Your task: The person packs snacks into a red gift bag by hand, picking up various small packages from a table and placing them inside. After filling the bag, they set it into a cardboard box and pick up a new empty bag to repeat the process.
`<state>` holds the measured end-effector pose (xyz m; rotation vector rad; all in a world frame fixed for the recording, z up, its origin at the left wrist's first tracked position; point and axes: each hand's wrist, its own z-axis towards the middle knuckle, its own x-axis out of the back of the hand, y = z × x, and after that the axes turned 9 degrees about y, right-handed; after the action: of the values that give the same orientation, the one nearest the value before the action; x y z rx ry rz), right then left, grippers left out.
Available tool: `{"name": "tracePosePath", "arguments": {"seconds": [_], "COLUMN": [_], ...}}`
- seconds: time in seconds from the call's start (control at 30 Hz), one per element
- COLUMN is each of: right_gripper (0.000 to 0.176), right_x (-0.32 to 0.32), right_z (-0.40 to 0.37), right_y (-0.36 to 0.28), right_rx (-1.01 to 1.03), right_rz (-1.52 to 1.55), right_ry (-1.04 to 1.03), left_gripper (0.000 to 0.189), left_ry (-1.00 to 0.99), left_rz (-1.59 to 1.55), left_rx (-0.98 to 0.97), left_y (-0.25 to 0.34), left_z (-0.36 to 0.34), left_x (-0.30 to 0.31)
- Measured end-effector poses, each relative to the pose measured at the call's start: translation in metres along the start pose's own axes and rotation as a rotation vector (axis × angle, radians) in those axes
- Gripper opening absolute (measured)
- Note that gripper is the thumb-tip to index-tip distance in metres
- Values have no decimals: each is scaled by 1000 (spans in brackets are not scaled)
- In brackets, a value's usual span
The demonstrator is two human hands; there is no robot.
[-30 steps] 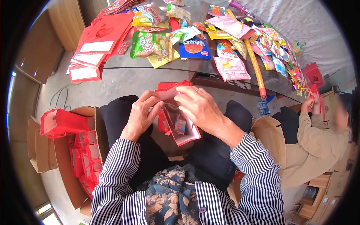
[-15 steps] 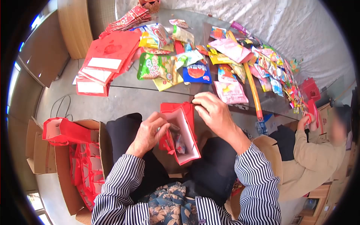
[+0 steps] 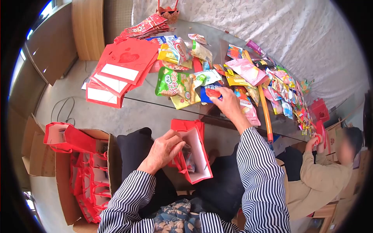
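Note:
A red paper bag (image 3: 201,155) stands open above the person's lap, with a small packet (image 3: 189,163) inside. My left hand (image 3: 165,150) pinches the bag's left rim. Over the near edge of the table, my right hand (image 3: 228,104) reaches onto the blue snack packet (image 3: 206,95), its fingertips at the packet's orange picture; whether it grips the packet is not clear. Beside it lie a green snack packet (image 3: 168,82), a yellow packet (image 3: 182,101) and a pink packet (image 3: 252,115), partly behind my right hand.
Flat red bags (image 3: 126,58) are stacked at the table's left. Many small packets (image 3: 281,83) and a yellow stick (image 3: 265,112) lie to the right. A cardboard box (image 3: 66,186) of red bags stands at lower left. A co-worker (image 3: 324,171) sits at the right, holding something red.
My right hand has left the bag's side and moved up and right to the blue packet. My left hand stays at the bag's rim. The whole view has shifted slightly.

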<state>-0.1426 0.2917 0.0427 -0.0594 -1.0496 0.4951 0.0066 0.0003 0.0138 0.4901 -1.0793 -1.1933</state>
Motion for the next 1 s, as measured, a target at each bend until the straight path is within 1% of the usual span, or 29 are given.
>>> {"name": "tracePosePath", "arguments": {"seconds": [0.03,0.13,0.17,0.27,0.3,0.33,0.4,0.5,0.6,0.63,0.73,0.77,0.87,0.9,1.0], "right_gripper": [60,66,54,37,22,16,10,14,25,39,45,49,51,45,36], "right_x": [-3,-7,-9,2,4,5,8,7,-19,-21,-44,-49,-59,-60,-61], "right_z": [-5,-11,-10,8,15,24,42,71,94,102,120,125,134,141,146], "right_y": [1,2,2,1,2,2,5,17,49,54,86,95,103,103,100], "right_rx": [30,68,105,-24,1,2,19,-44,-77,-171,-47,-18,14,35,2], "right_rz": [-37,-105,-115,-67,27,33,87,93,-8,-31,-110,-110,-164,-96,-280], "right_ry": [-26,-90,-29,-110,25,143,265,184,188,62,11,-28,-137,-233,-275], "left_gripper": [9,10,10,11,11,12,12,12,11,12,11,12,12,12,13], "left_ry": [2,-14,-14,-20,-22,-24,-29,-47,4,7,-61,-76,-86,-70,-29], "left_rz": [-3,-5,-10,-16,-14,-12,-8,-7,-37,-43,-38,-26,-14,-20,-31], "left_rx": [-11,24,9,-23,-23,-21,-3,12,-30,-14,88,87,101,85,63], "left_y": [-1,0,0,0,1,2,2,2,1,-1,2,0,-1,-2,-6], "left_z": [1,3,4,3,3,3,4,7,10,9,11,11,14,16,17], "left_x": [0,2,1,-1,-1,-1,-1,-2,-3,-5,0,-1,-1,-1,-3]}}
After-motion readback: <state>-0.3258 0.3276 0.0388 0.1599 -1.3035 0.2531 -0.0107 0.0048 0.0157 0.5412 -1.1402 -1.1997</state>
